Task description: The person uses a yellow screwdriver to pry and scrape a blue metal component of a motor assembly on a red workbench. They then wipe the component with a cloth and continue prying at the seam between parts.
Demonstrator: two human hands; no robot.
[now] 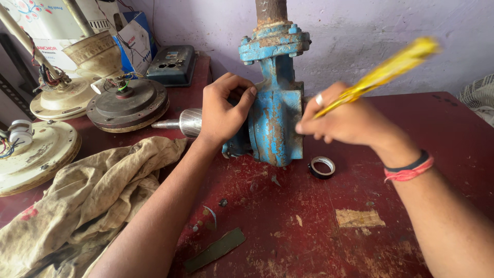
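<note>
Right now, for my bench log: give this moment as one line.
left hand: grips blue pump body | right hand: holds yellow screwdriver, tip at pump | tape roll: on red table

Soft, even daylight fills the scene, bright enough to show detail, with no hard glare. Shadows under the arms on the red tabletop (319, 231) are faint and diffuse. The yellow tool (381, 74) in the right hand (350, 121) is smeared by motion blur; the blue pump (275, 103) and left hand (222, 110) stay sharp. Edges bend slightly.
</note>
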